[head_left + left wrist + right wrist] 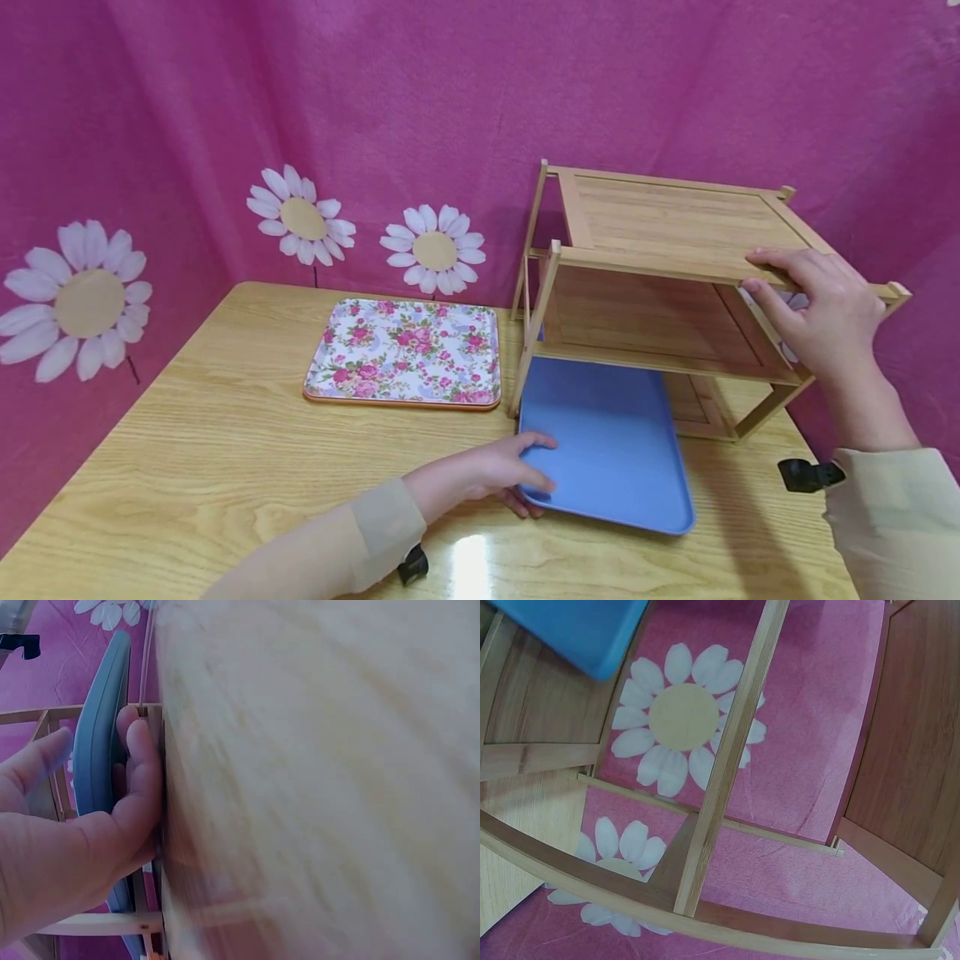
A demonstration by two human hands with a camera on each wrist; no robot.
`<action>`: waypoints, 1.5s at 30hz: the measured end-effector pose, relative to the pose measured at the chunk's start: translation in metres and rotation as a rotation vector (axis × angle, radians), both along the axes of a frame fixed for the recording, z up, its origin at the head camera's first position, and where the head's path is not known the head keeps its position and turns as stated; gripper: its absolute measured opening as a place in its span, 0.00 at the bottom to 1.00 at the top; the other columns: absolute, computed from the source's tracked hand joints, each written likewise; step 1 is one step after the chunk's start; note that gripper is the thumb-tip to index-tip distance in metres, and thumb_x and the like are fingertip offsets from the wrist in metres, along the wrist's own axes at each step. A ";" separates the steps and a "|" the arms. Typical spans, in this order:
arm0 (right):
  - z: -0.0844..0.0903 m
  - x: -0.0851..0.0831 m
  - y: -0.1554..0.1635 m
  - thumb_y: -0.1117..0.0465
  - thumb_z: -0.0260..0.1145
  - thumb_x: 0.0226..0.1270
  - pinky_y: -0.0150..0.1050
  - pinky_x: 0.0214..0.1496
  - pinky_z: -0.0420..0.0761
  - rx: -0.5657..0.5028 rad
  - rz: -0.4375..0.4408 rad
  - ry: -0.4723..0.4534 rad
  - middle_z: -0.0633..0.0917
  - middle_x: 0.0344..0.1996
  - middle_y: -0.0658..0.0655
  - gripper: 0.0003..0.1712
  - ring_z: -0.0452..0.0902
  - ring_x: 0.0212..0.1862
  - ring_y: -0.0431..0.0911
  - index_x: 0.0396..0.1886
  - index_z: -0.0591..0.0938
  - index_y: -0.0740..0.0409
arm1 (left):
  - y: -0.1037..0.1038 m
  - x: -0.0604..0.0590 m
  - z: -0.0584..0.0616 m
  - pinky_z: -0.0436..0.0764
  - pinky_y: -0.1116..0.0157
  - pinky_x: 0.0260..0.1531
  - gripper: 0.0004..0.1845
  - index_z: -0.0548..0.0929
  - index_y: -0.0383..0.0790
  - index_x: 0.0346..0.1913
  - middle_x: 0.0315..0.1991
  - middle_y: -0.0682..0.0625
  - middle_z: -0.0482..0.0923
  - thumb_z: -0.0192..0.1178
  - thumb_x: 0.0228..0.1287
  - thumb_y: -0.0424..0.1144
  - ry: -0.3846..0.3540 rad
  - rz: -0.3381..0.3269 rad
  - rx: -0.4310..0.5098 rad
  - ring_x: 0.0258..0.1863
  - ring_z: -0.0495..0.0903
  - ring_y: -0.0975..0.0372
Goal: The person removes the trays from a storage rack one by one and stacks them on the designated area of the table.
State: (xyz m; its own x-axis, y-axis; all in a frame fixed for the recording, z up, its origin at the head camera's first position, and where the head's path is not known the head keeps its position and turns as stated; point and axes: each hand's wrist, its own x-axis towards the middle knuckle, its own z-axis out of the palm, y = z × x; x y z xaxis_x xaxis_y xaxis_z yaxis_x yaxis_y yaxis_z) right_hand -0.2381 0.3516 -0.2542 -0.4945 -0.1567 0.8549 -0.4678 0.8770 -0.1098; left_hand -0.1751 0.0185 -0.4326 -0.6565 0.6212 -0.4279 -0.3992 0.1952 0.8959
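A blue tray (611,433) lies flat on the wooden table (225,450), its far end under the bottom shelf of a bamboo rack (660,275). My left hand (536,477) grips the tray's near left corner, thumb on top and fingers beneath. In the left wrist view the left hand (97,746) pinches the blue tray's rim (109,667) against the table (315,787). My right hand (756,273) grips the front right edge of the rack's top shelf. The right wrist view shows the rack's bars (727,757) and a corner of the blue tray (577,630), but no hand.
A floral tray (405,350) lies on the table to the left of the rack. A pink backdrop with white daisies (435,248) closes off the back and both sides. The rack stands at the table's far right corner.
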 end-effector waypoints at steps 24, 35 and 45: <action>-0.001 0.001 0.002 0.40 0.67 0.57 0.21 0.36 0.57 0.017 -0.020 -0.006 0.86 0.37 0.57 0.22 0.77 0.45 0.43 0.42 0.86 0.51 | -0.032 0.006 0.007 0.84 0.52 0.33 0.36 0.60 0.46 0.70 0.41 0.31 0.73 0.52 0.61 0.19 -0.072 0.019 0.054 0.27 0.83 0.52; 0.000 0.001 0.004 0.40 0.66 0.58 0.21 0.36 0.57 0.043 -0.019 -0.023 0.86 0.40 0.57 0.23 0.77 0.45 0.53 0.44 0.86 0.51 | -0.028 0.019 0.010 0.84 0.52 0.30 0.41 0.63 0.43 0.67 0.48 0.29 0.71 0.65 0.49 0.19 0.045 0.224 0.057 0.24 0.84 0.49; -0.001 0.000 0.001 0.40 0.66 0.57 0.20 0.36 0.57 0.018 -0.020 -0.002 0.86 0.38 0.56 0.23 0.78 0.45 0.50 0.42 0.86 0.50 | -0.026 0.022 0.009 0.84 0.51 0.29 0.40 0.67 0.37 0.62 0.61 0.27 0.57 0.60 0.42 0.10 0.081 0.379 0.167 0.35 0.81 0.45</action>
State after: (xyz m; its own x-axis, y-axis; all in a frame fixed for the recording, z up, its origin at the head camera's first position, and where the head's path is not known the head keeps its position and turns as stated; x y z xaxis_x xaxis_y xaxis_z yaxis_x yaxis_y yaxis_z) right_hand -0.2376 0.3525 -0.2549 -0.4997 -0.1627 0.8508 -0.4502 0.8879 -0.0947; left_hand -0.1534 -0.0074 -0.4231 -0.8793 0.3860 -0.2789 -0.3414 -0.1027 0.9343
